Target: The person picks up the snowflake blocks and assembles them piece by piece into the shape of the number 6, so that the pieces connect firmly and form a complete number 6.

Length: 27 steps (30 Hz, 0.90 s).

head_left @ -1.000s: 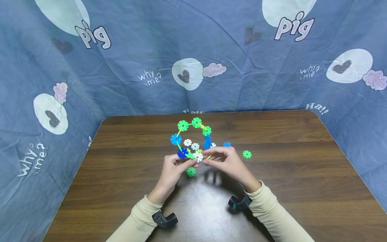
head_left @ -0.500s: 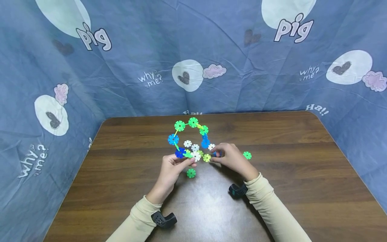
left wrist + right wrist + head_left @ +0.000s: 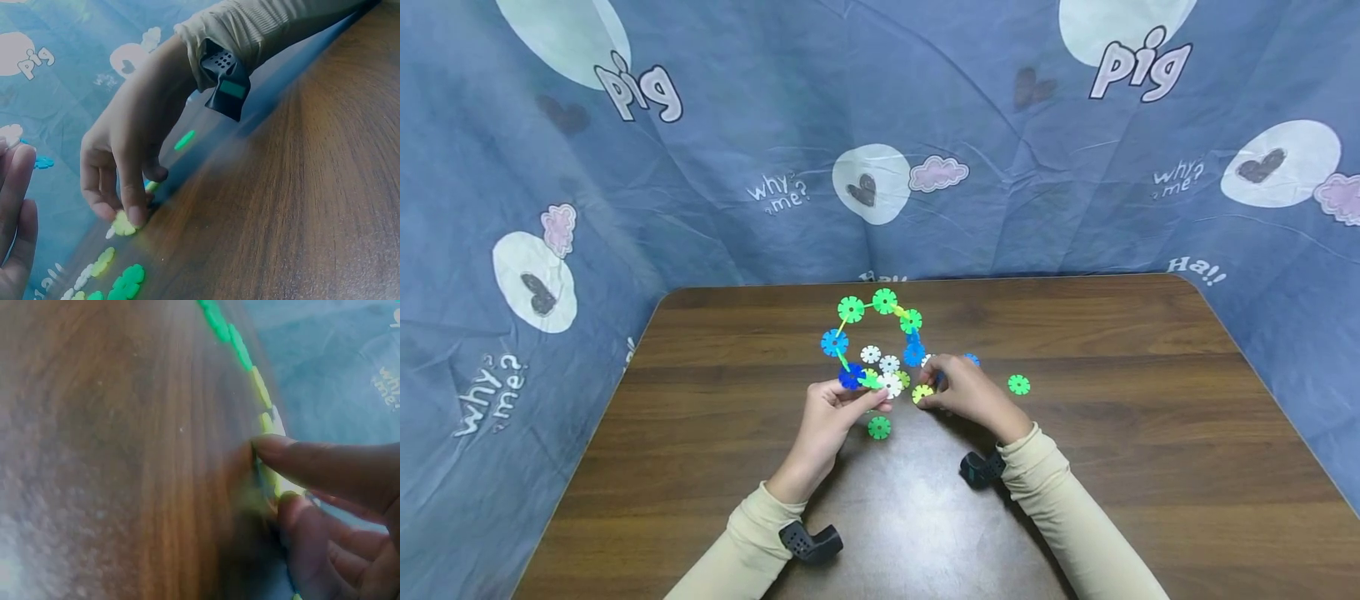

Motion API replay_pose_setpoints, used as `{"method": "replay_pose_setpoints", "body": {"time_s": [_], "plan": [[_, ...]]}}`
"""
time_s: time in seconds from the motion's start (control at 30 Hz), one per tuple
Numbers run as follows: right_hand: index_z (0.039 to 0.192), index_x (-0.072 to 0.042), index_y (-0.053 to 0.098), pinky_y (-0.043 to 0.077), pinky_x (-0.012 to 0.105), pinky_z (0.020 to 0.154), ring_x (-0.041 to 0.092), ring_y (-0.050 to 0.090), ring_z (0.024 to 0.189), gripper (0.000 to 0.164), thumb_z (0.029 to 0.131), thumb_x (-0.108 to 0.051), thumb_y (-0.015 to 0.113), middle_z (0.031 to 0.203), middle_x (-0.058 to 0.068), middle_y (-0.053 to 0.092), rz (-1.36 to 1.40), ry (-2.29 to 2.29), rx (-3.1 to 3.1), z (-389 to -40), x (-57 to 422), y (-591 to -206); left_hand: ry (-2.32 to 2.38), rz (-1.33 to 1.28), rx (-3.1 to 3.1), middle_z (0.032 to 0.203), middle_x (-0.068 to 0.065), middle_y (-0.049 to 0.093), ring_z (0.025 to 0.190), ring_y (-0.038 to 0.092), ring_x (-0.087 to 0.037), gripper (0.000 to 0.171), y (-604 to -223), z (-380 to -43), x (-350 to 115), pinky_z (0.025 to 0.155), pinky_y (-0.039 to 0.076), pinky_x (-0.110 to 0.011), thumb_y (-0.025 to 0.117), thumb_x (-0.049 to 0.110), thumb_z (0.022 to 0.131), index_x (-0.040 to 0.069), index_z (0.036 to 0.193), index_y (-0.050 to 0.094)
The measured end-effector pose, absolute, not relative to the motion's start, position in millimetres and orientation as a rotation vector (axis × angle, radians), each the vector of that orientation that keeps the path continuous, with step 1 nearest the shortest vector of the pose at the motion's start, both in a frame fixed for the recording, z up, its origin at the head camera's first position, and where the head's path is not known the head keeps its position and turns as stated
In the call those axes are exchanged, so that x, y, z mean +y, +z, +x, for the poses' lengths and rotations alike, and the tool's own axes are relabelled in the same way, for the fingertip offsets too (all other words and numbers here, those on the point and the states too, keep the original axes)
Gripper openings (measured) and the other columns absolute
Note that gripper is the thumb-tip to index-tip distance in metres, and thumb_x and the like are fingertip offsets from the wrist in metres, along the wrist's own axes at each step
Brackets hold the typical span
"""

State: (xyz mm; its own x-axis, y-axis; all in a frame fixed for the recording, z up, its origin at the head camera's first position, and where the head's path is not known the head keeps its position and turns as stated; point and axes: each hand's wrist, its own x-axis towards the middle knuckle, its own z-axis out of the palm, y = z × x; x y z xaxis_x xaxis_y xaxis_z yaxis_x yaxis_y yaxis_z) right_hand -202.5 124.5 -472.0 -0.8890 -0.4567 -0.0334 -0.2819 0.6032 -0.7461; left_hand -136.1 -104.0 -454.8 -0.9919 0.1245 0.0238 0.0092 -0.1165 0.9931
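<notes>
My left hand (image 3: 827, 425) pinches the white notched disc (image 3: 889, 386) that ends a curved chain of interlocking plastic discs. The chain arcs up through dark blue (image 3: 852, 377), blue and green discs (image 3: 851, 309), then down to blue discs (image 3: 914, 355). To the right, my right hand (image 3: 972, 393) holds a yellow notched disc (image 3: 922, 393) between thumb and finger, low over the table. In the left wrist view its fingertips meet at the yellow disc (image 3: 124, 224). The right wrist view shows thumb and finger on either side of that disc, partly covering it.
Loose white discs (image 3: 870, 354) and a yellow disc (image 3: 903, 380) lie inside the arc. One green disc (image 3: 879, 427) is in front, another green disc (image 3: 1018, 384) at the right. A blue disc (image 3: 972, 359) sits behind the right hand. The wooden table (image 3: 1112, 350) meets a blue cloth backdrop (image 3: 737, 233).
My right hand has drawn back from the white disc at the chain's end and come down to the right, now gripping the yellow disc. The left hand and chain have hardly moved.
</notes>
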Motion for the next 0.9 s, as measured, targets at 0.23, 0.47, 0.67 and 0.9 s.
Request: {"method": "replay_pose_setpoints", "body": {"time_s": [0.23, 0.47, 0.67, 0.9], "plan": [[0.097, -0.002, 0.071, 0.061, 0.031, 0.057, 0.021, 0.070, 0.063, 0.010, 0.090, -0.005, 0.078, 0.079, 0.009, 0.074, -0.671, -1.336, 2.460, -194, 138, -459, 2.281, 0.129, 2.036, 0.087, -0.017, 0.080, 0.076, 0.079, -0.019, 0.020, -455, -136, -104, 0.084, 0.064, -0.034, 0.074, 0.005, 0.094, -0.013, 0.104, 0.072], [0.096, -0.001, 0.075, 0.064, 0.031, 0.070, 0.031, 0.077, 0.079, 0.008, 0.090, -0.005, 0.078, 0.086, 0.012, 0.079, -0.719, -1.577, 2.281, -187, 161, -439, 2.273, 0.128, 2.037, 0.079, -0.001, 0.080, 0.075, 0.078, -0.019, 0.017, -454, -135, -103, 0.084, 0.064, -0.034, 0.074, 0.004, 0.093, -0.010, 0.103, 0.074], [0.098, -0.001, 0.076, 0.065, 0.034, 0.074, 0.024, 0.078, 0.082, 0.008, 0.090, -0.003, 0.078, 0.093, 0.016, 0.079, -0.774, -1.819, 2.198, -178, 153, -430, 2.258, 0.137, 2.021, 0.078, 0.001, 0.079, 0.072, 0.077, -0.015, 0.019, -452, -133, -102, 0.081, 0.065, -0.037, 0.075, 0.004, 0.093, -0.011, 0.104, 0.073], [0.098, -0.002, 0.078, 0.064, 0.029, 0.072, 0.012, 0.076, 0.083, 0.009, 0.089, 0.000, 0.078, 0.095, 0.017, 0.078, -0.783, -1.890, 2.210, -171, 143, -425, 2.227, 0.182, 2.005, 0.080, 0.002, 0.079, 0.073, 0.076, -0.013, 0.022, -450, -132, -101, 0.073, 0.064, -0.036, 0.076, 0.006, 0.092, -0.011, 0.106, 0.073]]}}
